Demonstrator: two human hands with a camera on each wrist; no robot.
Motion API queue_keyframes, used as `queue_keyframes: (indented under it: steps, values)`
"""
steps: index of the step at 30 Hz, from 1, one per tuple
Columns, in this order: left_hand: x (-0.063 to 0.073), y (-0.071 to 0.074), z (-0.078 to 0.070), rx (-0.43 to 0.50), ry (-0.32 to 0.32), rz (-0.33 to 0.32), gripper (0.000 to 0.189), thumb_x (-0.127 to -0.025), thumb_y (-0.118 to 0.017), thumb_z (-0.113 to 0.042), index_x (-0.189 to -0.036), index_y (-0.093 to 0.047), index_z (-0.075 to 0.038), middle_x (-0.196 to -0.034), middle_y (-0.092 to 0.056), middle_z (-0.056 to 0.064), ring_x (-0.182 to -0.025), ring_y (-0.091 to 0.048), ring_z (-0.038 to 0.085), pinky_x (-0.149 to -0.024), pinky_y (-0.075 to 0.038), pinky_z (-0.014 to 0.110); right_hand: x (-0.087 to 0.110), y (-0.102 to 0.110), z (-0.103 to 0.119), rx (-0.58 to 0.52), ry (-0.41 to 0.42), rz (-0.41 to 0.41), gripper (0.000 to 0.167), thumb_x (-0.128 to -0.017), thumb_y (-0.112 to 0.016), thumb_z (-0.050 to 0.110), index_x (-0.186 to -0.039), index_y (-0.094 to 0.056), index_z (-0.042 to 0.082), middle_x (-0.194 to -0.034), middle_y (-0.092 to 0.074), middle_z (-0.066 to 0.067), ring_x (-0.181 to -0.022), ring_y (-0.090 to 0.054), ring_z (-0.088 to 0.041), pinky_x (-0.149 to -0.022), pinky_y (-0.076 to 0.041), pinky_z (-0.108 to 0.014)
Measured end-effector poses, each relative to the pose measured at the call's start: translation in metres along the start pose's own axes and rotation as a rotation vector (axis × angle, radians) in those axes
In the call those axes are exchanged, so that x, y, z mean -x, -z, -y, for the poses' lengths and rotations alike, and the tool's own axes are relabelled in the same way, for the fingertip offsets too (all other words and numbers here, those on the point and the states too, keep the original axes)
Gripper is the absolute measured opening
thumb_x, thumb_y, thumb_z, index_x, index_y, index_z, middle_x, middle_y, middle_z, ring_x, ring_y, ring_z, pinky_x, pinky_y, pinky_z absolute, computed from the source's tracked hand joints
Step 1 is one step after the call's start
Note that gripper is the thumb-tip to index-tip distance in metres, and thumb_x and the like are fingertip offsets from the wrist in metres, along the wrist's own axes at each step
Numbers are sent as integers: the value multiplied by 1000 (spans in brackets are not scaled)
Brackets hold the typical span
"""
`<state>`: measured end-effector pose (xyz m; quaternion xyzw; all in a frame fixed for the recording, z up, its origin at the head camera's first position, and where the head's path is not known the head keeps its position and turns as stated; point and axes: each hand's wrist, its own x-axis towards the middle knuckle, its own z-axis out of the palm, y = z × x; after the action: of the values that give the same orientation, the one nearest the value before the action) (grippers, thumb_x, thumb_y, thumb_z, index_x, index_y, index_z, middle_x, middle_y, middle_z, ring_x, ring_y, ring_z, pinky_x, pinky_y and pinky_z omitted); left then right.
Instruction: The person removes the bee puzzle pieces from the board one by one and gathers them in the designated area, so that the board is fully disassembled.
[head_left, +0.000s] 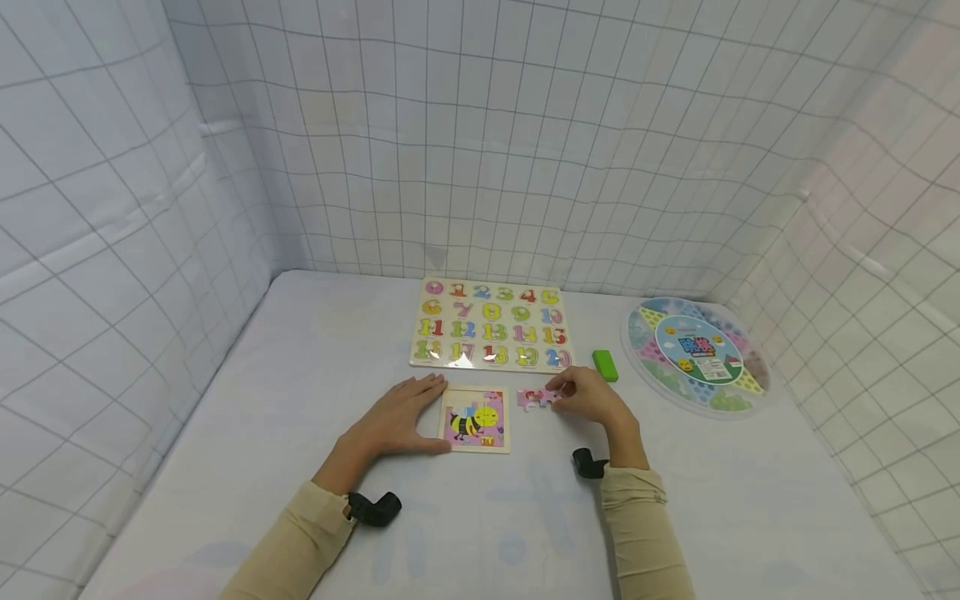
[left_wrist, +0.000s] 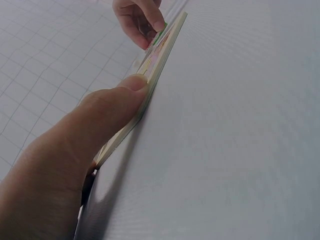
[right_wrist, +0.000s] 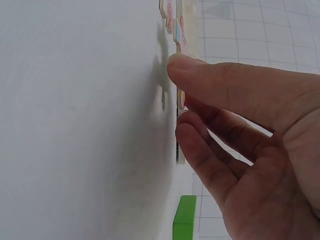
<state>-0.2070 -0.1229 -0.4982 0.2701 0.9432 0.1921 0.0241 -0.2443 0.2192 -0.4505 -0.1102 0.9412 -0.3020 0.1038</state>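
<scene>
A small square wooden bee puzzle (head_left: 486, 417) lies in front of me, its upper-left part showing bare wood. My left hand (head_left: 397, 419) holds its left side, thumb on the rim near the lower corner and fingertips by the upper corner. In the left wrist view the thumb (left_wrist: 115, 100) presses on the pale frame edge (left_wrist: 159, 75). Just right of the puzzle, my right hand (head_left: 592, 396) pinches a pink puzzle piece (right_wrist: 179, 37) between thumb and fingers. Another piece (right_wrist: 166, 14) shows close beside it in the right wrist view; the fingers cover part of the held one.
Behind the puzzle lies a number board (head_left: 491, 325) with colourful numerals 0 to 20. A green block (head_left: 604, 365) sits beyond the right hand. Farther right is a round, clear-edged case (head_left: 697, 354) with a printed label. Gridded white cloth walls (head_left: 480, 167) surround the table.
</scene>
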Motion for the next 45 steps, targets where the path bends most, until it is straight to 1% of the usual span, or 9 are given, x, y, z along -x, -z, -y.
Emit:
queue_keyframes:
  steps: [8,15,21,27,34,39,45]
  values:
    - [0,0,0,-5,0,2,103,-72,-63,-73,-150,-38,-10,-157,-37,7,-147,-31,27,-121,-27,49,1,-1,0,-24,-2,19,23,-79,-77,5,-102,-74,5,-91,-64,-7,-83,-53,-18,-71,-47,-28]
    - [0,0,0,3,-2,4,103,-73,-64,-72,-150,-38,-9,-157,-36,8,-147,-31,27,-121,-27,49,-2,-2,-4,-26,-10,19,23,-78,-78,5,-100,-74,6,-92,-64,-7,-84,-55,-18,-74,-48,-29]
    - [-1,0,-1,14,4,13,103,-73,-64,-72,-150,-37,-10,-158,-35,7,-148,-29,27,-122,-26,49,-2,-1,-6,-6,12,18,22,-78,-78,6,-100,-74,6,-91,-64,-7,-85,-55,-18,-75,-48,-29]
    - [-1,0,-1,15,11,12,102,-73,-64,-72,-150,-37,-11,-158,-35,7,-148,-29,27,-122,-26,49,0,-2,-4,-13,55,16,21,-78,-77,4,-99,-74,5,-87,-62,-5,-81,-53,-17,-70,-47,-26]
    - [0,-1,0,12,11,7,102,-73,-64,-72,-150,-38,-10,-158,-35,7,-148,-29,27,-121,-26,50,-4,-1,-5,-22,-7,33,26,-77,-79,6,-102,-73,6,-92,-63,-6,-86,-54,-19,-76,-48,-29]
    - [-1,-1,0,7,11,5,102,-73,-64,-72,-150,-38,-10,-158,-36,7,-148,-30,27,-121,-27,50,-5,-1,-7,-21,-15,30,28,-76,-81,8,-103,-73,7,-92,-63,-6,-85,-54,-18,-76,-48,-28]
    - [0,-1,-1,5,20,12,102,-73,-64,-72,-151,-37,-11,-158,-35,7,-148,-29,27,-121,-26,50,-2,-2,-7,-47,-24,24,31,-77,-81,11,-106,-72,7,-96,-65,-6,-88,-56,-19,-78,-51,-32]
